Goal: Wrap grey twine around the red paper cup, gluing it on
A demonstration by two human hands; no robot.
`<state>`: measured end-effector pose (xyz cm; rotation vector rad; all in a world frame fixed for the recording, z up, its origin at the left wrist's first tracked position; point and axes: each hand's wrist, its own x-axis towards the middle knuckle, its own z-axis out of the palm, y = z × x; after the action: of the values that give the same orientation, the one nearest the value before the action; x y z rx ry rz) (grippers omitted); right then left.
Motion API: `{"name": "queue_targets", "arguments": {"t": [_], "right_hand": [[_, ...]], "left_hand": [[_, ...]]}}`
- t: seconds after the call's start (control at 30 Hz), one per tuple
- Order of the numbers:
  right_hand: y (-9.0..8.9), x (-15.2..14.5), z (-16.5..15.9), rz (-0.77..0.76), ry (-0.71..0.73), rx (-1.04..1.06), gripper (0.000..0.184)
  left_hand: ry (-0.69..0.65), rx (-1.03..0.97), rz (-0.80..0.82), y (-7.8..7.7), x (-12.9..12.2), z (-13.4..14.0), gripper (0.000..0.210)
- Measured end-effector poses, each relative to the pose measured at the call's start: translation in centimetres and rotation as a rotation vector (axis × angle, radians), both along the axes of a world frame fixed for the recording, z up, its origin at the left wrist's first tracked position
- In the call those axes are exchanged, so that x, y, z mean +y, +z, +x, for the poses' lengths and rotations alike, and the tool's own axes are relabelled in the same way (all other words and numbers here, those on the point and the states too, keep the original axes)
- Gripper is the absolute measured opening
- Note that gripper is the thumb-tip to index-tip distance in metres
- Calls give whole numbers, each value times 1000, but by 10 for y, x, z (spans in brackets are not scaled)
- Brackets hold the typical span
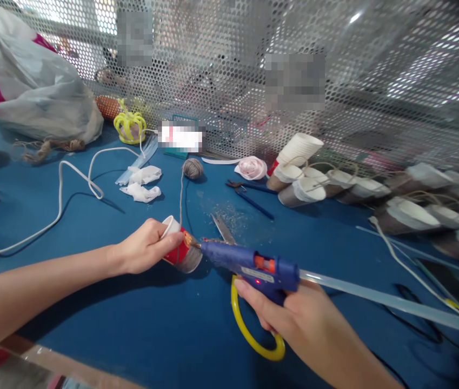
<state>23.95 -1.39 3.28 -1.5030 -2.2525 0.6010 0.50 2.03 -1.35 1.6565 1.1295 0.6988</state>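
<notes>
My left hand (148,246) grips a red and white paper cup (176,254), tilted, with grey yarn wound round its lower end. From the cup a strand runs back to a ball of grey yarn (193,169). My right hand (278,308) is wrapped round a blue hot glue gun (249,265) with a red light lit and a long clear glue stick out of its back. The gun's nozzle is at the cup's side; whether it touches I cannot tell. Partly hidden beneath the gun lie scissors with yellow handles (235,308).
Pliers with blue handles (253,197) lie beyond the gun. Yarn-wrapped cups (302,192) stand along the right, before a perforated metal screen (229,70). A white cable (61,189), crumpled tissues (142,183), a pink fabric rose (251,168) and a plastic bag (46,86) are also there.
</notes>
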Motion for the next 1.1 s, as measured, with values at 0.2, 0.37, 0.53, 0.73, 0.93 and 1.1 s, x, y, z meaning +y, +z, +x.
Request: {"name": "queue_targets", "arguments": {"t": [0.2, 0.37, 0.53, 0.73, 0.93, 1.1], "right_hand": [[-5, -3, -1, 197, 32, -61, 28], [-3, -2, -3, 238, 13, -94, 30], [6, -12, -9, 186, 73, -76, 21], [2, -12, -8, 83, 50, -49, 18], [1, 0, 1, 18, 7, -5, 24], [6, 9, -4, -328, -61, 101, 42]], "left_hand": [[25, -41, -45, -1, 1, 1, 39], [49, -38, -51, -3, 0, 1, 40], [72, -153, -126, 1, 0, 4, 36], [56, -168, -134, 6, 0, 6, 34], [17, 10, 69, -2, -2, 1, 40], [-52, 70, 195, 0, -4, 0, 38]]}}
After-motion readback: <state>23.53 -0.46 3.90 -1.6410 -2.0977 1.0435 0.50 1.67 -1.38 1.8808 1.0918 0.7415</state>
